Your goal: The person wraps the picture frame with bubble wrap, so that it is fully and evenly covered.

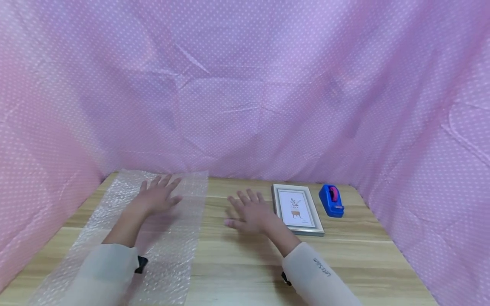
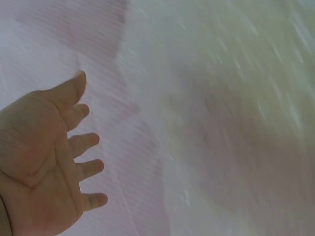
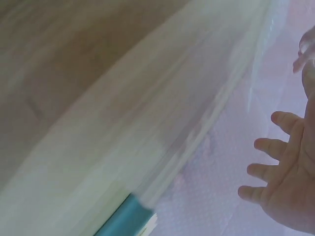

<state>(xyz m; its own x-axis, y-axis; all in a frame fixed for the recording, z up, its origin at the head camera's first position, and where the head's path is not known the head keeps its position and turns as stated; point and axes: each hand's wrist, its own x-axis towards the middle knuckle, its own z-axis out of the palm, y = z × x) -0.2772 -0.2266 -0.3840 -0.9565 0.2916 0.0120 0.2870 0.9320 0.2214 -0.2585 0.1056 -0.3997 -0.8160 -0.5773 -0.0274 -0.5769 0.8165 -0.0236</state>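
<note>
My left hand point(image 1: 155, 199) hovers palm down over a sheet of bubble wrap point(image 1: 168, 255) on the left of the table, fingers spread. In the left wrist view the same hand point(image 2: 44, 162) has its fingers stretched out and nothing in its grasp. My right hand point(image 1: 250, 212) is held over the bare wood, spread out as well, just left of a picture frame point(image 1: 317, 227) with a potted-plant print. Its palm shows free of any object in the right wrist view, where that hand point(image 3: 290, 167) is partly cut off at the edge.
A blue tape dispenser point(image 1: 329, 208) with a pink roll stands right of the picture frame. The wooden table point(image 1: 356, 263) is enclosed by a pink polka-dot cloth point(image 1: 237, 106) at the back and sides. The bubble wrap runs from the far edge toward the near left.
</note>
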